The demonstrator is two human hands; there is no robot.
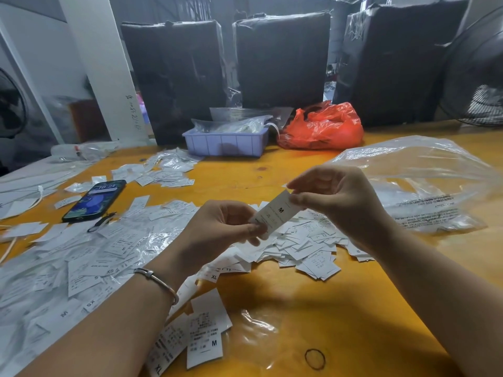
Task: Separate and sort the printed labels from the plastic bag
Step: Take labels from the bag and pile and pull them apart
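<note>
- Both hands hold one white label marked M (280,212) above the middle of the table: left hand (226,227) pinches its near end, right hand (334,197) its far end.
- The label looks light, thin and bendy, likely best pinched at the edges.
- Loose printed labels (307,246) are heaped just beyond and left.
- A clear plastic bag (424,180) lies right, slack.
- The orange wooden table (340,308) also bears a phone (95,201); black wrapped bundles (283,58) stand far back.

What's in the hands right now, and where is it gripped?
One label marked M: left hand pinches its lower end, right hand its upper end.
</note>
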